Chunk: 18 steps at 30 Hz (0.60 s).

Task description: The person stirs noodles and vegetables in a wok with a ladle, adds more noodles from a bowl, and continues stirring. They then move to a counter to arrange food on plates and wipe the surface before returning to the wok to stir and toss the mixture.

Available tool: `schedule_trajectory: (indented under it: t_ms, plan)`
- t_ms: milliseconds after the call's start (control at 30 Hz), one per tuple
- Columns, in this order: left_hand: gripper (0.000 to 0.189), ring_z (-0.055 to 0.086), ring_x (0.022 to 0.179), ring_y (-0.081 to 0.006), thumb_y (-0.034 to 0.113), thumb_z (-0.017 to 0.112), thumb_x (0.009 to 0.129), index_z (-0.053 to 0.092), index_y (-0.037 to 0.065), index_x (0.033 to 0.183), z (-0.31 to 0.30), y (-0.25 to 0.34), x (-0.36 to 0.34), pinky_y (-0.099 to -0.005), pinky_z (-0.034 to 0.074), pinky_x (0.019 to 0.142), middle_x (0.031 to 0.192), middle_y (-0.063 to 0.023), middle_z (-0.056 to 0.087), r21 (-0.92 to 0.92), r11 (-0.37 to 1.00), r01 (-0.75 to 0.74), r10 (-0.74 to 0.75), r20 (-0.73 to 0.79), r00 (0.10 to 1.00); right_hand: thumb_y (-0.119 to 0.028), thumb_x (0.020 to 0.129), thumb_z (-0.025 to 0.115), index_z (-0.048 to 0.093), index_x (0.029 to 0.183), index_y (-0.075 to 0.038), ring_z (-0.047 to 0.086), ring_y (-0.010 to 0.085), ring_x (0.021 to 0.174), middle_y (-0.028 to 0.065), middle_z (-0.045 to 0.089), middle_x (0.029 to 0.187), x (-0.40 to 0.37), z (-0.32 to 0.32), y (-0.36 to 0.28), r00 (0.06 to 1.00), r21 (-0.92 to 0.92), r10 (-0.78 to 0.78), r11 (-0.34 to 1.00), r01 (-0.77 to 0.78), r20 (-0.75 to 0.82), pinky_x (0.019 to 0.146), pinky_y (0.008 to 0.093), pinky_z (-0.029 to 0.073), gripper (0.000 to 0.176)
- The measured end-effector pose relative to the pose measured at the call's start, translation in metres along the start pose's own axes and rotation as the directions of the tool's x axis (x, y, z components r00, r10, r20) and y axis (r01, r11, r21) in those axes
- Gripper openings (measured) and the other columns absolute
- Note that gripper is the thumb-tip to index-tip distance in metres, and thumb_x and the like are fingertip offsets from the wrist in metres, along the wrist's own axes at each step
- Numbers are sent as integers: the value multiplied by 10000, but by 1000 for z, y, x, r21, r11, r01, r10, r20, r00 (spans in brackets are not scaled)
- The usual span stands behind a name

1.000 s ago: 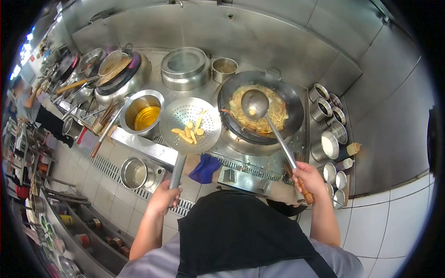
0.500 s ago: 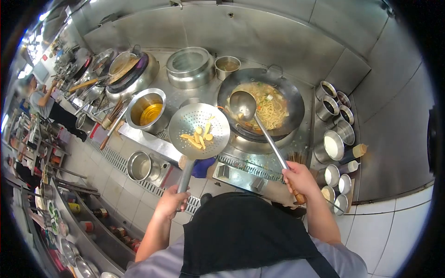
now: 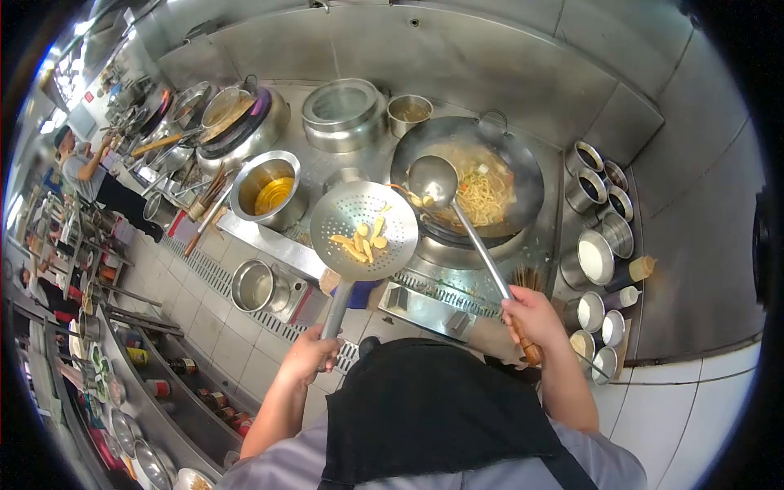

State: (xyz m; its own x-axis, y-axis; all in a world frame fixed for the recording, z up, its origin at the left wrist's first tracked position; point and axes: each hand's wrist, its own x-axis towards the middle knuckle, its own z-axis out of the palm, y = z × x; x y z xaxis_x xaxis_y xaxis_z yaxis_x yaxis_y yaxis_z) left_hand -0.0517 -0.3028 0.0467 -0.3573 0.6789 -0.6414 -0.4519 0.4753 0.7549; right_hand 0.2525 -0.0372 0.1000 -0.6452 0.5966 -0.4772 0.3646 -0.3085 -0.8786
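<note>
My left hand point(image 3: 312, 353) is closed round the handle of a perforated skimmer point(image 3: 335, 214). Several pale yellow pieces of food point(image 3: 363, 242) lie in its bowl, beside the wok. My right hand point(image 3: 532, 320) grips the handle of a long ladle point(image 3: 434, 176), whose bowl is over the left part of the wok point(image 3: 529, 175). A few yellow pieces sit at the ladle's near edge. Noodles point(image 3: 486, 196) in broth, with bits of vegetable, fill the middle of the wok, and some steam hangs over them.
A steel pot of yellow oil point(image 3: 237, 196) stands left of the skimmer. Behind are a large lidded pot point(image 3: 343, 135) and a small pot point(image 3: 408, 126). Seasoning containers point(image 3: 594, 269) line the right side. A co-worker point(image 3: 90, 175) stands far left. Another pot point(image 3: 253, 300) sits low at left.
The whole view has shifted slightly, moving most things a little to the right. The ladle's bowl now has yellow pieces at its edge, and the skimmer still carries several. Both grips are unchanged.
</note>
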Motion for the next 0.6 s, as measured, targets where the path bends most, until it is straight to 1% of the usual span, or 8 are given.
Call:
schedule_trajectory:
  t_ms: [67, 133, 267, 367, 433, 467, 567, 600]
  plan:
    - [263, 463, 417, -118, 43, 597, 818, 542, -27, 1066, -2, 0, 0, -244, 347, 379, 631, -30, 497, -8, 1000, -6, 6, 0, 1000, -110, 940, 500, 557, 1044, -26, 466, 111, 415, 20, 506, 652, 0, -3, 1, 1000, 71, 8, 997, -10, 28, 383, 246, 377, 146]
    - [262, 464, 417, -119, 41, 597, 817, 541, -33, 1061, -4, 2, -1, -245, 350, 379, 629, -29, 497, -13, 1000, -8, 8, 4, 1000, -121, 938, 502, 543, 1075, -32, 462, 116, 405, 26, 509, 657, -6, -4, 1, 995, 242, 96, 965, -100, 30, 367, 252, 364, 168]
    - [252, 462, 416, -121, 48, 602, 815, 542, -30, 1047, -6, 6, 2, -244, 353, 379, 630, -29, 497, 4, 1000, -28, 28, 2, 1000, -130, 939, 503, 532, 1085, -35, 462, 114, 401, 28, 512, 664, -15, -1, -3, 995, 290, 94, 952, -103, 42, 358, 252, 365, 177]
    - [244, 454, 418, -119, 53, 604, 814, 544, -24, 1038, -11, 8, 6, -243, 351, 377, 630, -31, 495, 0, 999, -36, 36, -6, 999, -114, 946, 504, 523, 1156, -6, 476, 121, 408, 30, 520, 671, -27, 13, -18, 996, 262, 33, 964, -53, 80, 374, 238, 380, 237]
    - [241, 450, 418, -118, 55, 605, 814, 545, -22, 1035, -13, 10, 8, -243, 350, 376, 631, -32, 494, 7, 999, -36, 36, 8, 999, -92, 944, 514, 489, 1290, -12, 472, 103, 413, 19, 510, 665, -34, 25, -27, 995, 169, -26, 986, 10, 96, 381, 237, 382, 357]
    - [243, 447, 419, -117, 54, 606, 813, 545, -21, 1036, -14, 12, 9, -242, 350, 375, 633, -32, 495, -7, 999, -47, 47, 5, 999, -92, 944, 514, 489, 1290, -12, 472, 103, 413, 19, 510, 665, -34, 31, -29, 996, 174, -24, 985, 10, 81, 381, 237, 382, 357]
    - [258, 447, 430, -112, 58, 611, 811, 544, -22, 1047, -19, 18, 13, -236, 348, 375, 640, -28, 498, -10, 998, -67, 67, 15, 998, -87, 941, 536, 442, 1377, -38, 462, 82, 418, 4, 498, 656, -27, 41, -39, 998, 11, -31, 999, 30, 50, 389, 237, 382, 448]
    - [239, 452, 433, -106, 61, 616, 805, 536, -12, 1019, -19, 22, 11, -238, 349, 384, 635, -23, 506, -22, 998, -63, 64, 9, 998, -96, 942, 544, 454, 1368, -42, 458, 75, 419, -3, 493, 656, -20, 42, -40, 998, -78, -56, 996, 54, -33, 392, 237, 381, 440]
